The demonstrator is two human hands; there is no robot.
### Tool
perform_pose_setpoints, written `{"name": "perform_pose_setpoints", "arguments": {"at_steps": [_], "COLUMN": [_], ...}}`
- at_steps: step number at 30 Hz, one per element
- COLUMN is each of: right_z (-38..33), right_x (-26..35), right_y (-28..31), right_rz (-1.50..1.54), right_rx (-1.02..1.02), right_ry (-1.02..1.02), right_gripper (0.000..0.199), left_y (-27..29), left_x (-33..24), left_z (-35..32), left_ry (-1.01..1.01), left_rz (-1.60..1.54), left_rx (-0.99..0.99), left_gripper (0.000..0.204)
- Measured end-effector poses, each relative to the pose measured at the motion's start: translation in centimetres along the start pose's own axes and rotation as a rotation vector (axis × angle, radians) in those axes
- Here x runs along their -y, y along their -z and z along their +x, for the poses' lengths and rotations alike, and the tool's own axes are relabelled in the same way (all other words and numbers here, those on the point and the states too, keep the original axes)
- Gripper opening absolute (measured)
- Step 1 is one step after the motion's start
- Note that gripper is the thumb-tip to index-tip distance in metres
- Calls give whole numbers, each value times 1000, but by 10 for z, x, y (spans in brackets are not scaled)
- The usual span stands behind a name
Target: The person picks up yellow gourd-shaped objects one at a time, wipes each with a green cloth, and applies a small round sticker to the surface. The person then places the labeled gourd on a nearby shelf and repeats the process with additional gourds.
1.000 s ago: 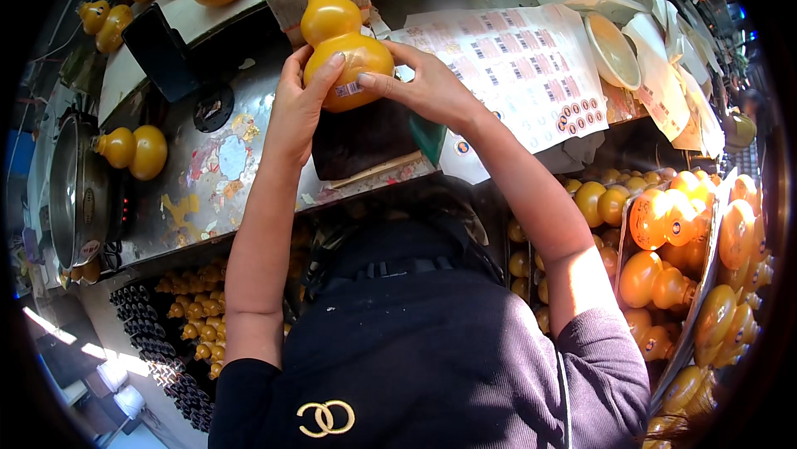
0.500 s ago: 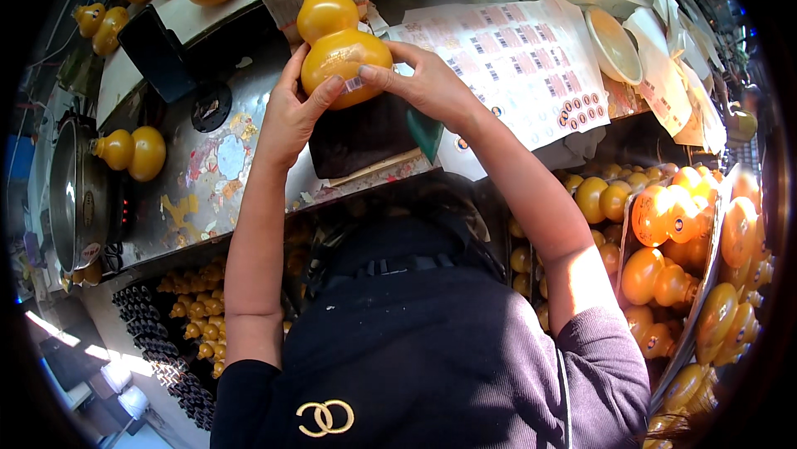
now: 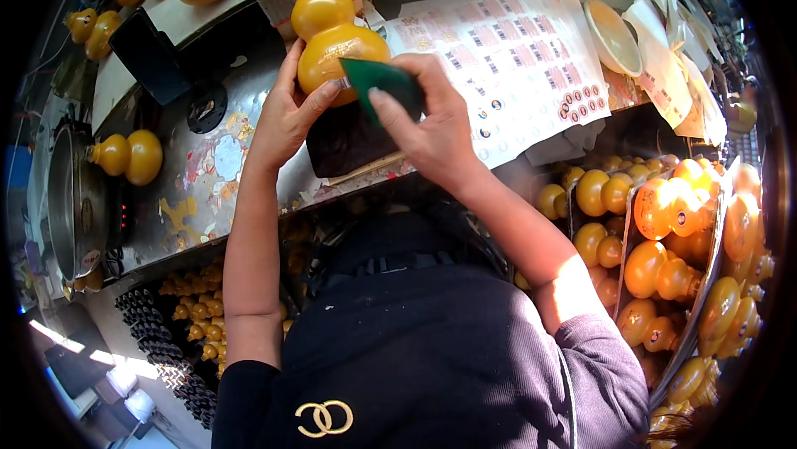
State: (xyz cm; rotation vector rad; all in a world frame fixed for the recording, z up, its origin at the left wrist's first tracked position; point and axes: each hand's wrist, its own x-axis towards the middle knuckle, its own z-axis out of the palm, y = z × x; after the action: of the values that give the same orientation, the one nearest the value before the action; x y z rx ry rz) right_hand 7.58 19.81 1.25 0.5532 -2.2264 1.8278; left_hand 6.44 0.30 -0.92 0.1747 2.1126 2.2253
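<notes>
A glossy yellow gourd-shaped bottle [image 3: 325, 17] lies tilted with its neck against a padded grey rest [image 3: 279, 2]. My left hand [image 3: 286, 121] grips the bottle's wide lower bulb from the left, thumb near its base. In my right hand [image 3: 436, 121] is a flat green scraper [image 3: 383, 88], pinched between thumb and fingers. One edge of the scraper meets or nearly meets the lower bulb's right side; exact contact is hard to tell. Beneath lies a dark flat pad [image 3: 344, 146]. A sheet of printed labels [image 3: 506, 59] spreads out to the right.
A smaller gourd bottle [image 3: 129, 156] stands by a metal pan [image 3: 73, 200] at left. Behind them is a black phone-like device [image 3: 152, 56] on a stand. A pale bowl [image 3: 613, 36] sits far right. Crates of gourd bottles [image 3: 656, 270] flank my right side.
My right hand has left the bottle and picked up the green scraper from beside the pad, bringing it to the lower bulb. My left hand keeps its hold.
</notes>
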Motion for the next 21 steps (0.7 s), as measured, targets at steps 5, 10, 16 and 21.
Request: {"name": "perform_pose_setpoints", "arguments": {"at_steps": [5, 10, 16, 21], "right_z": [1, -1, -7, -8], "right_x": [-13, -29, -47, -24], "right_y": [-4, 1, 5, 2], "right_rz": [-59, 68, 203, -172], "right_rx": [-10, -56, -158, -264], "right_ry": [5, -145, -251, 129], "right_gripper": [27, 27, 25, 23], "left_y": [3, 0, 3, 6], "left_x": [1, 1, 2, 9], "left_z": [1, 2, 3, 7], "left_ry": [1, 12, 19, 12], "left_rz": [46, 65, 92, 25], "left_rx": [12, 9, 49, 15], "left_gripper": [88, 89, 86, 66]}}
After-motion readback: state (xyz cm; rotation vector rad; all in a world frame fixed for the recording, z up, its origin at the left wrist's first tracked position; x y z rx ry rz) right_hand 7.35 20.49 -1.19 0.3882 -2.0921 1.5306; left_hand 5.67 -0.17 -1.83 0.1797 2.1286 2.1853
